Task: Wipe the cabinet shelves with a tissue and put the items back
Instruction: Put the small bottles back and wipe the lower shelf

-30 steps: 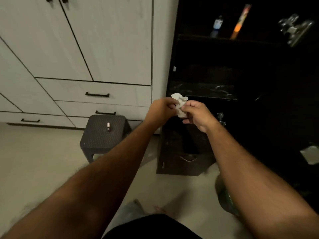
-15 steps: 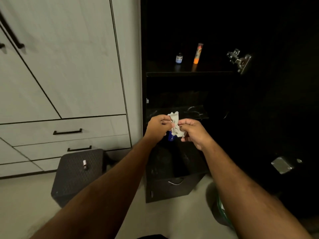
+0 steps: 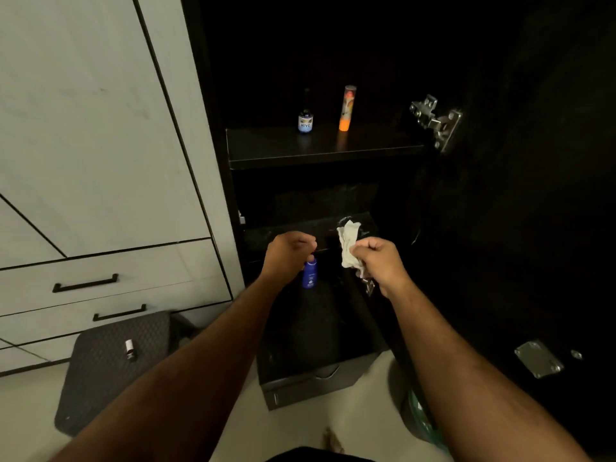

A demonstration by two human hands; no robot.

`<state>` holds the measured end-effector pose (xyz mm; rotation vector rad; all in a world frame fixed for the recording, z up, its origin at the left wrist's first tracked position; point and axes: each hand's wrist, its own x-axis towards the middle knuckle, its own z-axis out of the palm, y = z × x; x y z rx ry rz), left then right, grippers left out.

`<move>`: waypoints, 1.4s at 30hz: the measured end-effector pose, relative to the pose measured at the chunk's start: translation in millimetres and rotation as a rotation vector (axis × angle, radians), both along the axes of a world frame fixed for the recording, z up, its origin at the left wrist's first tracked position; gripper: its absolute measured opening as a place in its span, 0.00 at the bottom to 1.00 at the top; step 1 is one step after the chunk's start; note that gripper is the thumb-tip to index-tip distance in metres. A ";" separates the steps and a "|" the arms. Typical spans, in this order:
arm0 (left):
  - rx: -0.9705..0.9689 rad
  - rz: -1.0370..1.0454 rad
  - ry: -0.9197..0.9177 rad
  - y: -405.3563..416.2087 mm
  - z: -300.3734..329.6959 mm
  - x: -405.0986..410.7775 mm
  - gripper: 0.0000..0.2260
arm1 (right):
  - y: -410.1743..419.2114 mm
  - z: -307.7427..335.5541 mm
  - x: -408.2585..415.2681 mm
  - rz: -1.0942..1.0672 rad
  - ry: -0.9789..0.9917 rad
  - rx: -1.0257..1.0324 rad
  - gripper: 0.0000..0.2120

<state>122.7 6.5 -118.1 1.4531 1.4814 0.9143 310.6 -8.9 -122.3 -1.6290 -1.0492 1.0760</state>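
I count two items on the dark upper shelf (image 3: 320, 146): one small dark glass bottle (image 3: 305, 119) and one orange cylindrical tube (image 3: 347, 108). My left hand (image 3: 288, 253) grips one small blue plastic bottle (image 3: 310, 274) by its top; my right hand (image 3: 378, 260) pinches one crumpled white tissue (image 3: 348, 241) before the lower shelf.

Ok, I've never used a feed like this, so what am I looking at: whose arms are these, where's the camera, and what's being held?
No machine here: a person's two bare arms, filmed by one wide-angle camera worn on their head, looking forward and down. The left hand grips a small blue bottle by its top. The right hand's fingers pinch a crumpled tissue. Ahead is an open dark cabinet; on its upper shelf stand a small dark bottle and an orange tube. A small item lies on the dark stool at left.
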 end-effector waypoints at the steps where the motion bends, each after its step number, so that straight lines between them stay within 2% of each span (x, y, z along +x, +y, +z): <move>1: 0.018 0.001 0.025 5.6 -1.5 3.9 0.06 | 10.1 -3.0 7.6 -0.007 -0.036 -0.003 0.03; 3: 0.050 -0.004 0.102 15.3 -5.0 11.1 0.06 | 27.6 -8.2 19.8 -0.029 -0.166 0.004 0.06; 6: 0.092 0.027 0.198 25.9 -9.4 17.4 0.07 | 47.1 -14.0 29.4 -0.047 -0.496 0.008 0.07; 11: 0.115 0.032 0.279 37.1 -18.8 21.9 0.09 | 77.6 -25.3 29.4 0.101 -0.957 0.069 0.07; 16: 0.120 0.016 0.342 50.0 -26.7 14.7 0.09 | 104.3 -27.0 22.5 0.162 -1.105 0.126 0.08; 24: 0.097 -0.096 0.397 79.0 -30.7 -3.7 0.09 | 124.7 -51.5 10.4 0.155 -1.117 0.129 0.11; 27: 0.083 -0.126 0.373 90.2 -29.0 -8.8 0.08 | 118.7 -65.4 -3.3 0.266 -1.066 0.191 0.13; 29: 0.088 -0.144 0.365 95.5 -30.1 -10.8 0.08 | 109.2 -75.5 -14.5 0.369 -1.076 0.137 0.20; 32: 0.079 -0.197 0.391 98.9 -35.7 -13.4 0.09 | 92.1 -81.6 -23.6 0.480 -1.066 0.001 0.35; 35: 0.077 -0.234 0.392 98.9 -40.4 -17.4 0.09 | 81.2 -78.7 -22.5 0.527 -1.097 -0.066 0.44; 42: 0.079 -0.239 0.373 96.1 -40.7 -18.2 0.09 | 107.7 -64.9 2.8 0.338 -0.983 -0.274 0.40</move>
